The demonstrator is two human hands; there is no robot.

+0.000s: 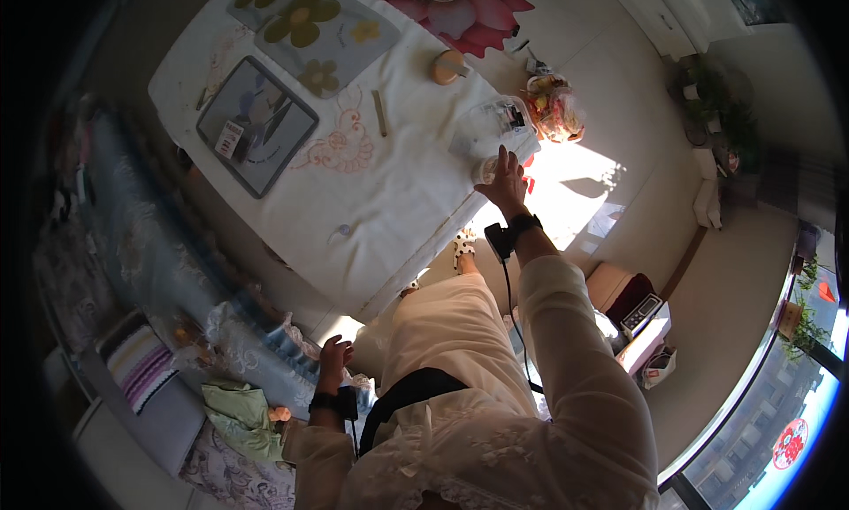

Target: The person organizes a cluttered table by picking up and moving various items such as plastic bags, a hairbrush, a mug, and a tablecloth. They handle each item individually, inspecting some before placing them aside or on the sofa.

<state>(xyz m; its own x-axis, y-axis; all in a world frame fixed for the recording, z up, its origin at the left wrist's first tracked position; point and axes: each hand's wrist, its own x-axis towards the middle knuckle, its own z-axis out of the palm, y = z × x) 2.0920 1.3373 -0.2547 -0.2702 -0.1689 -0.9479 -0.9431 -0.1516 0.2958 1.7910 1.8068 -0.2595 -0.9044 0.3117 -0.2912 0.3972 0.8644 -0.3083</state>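
My right hand (507,185) reaches over the near right edge of a table with a white embroidered cloth (411,191). Its fingers are spread at a small clear round container (487,170); whether they grip it I cannot tell. Just beyond stands a clear plastic box (494,125) with a dark item inside. My left hand (336,354) hangs low beside my lap, fingers loosely bent, holding nothing visible. Farther up the table lie a round orange-brown object (448,67), a thin stick-like item (379,113) and a grey-rimmed tray (257,126) with a small box bearing writing.
Flowered grey mats (325,39) cover the table's far part. A basket of wrapped packets (557,112) stands beyond its right edge, near a pink flower-shaped rug (464,12). Left of me runs a sofa with a blue cover (166,205) and a green cloth (242,417). A cable hangs from my right wrist.
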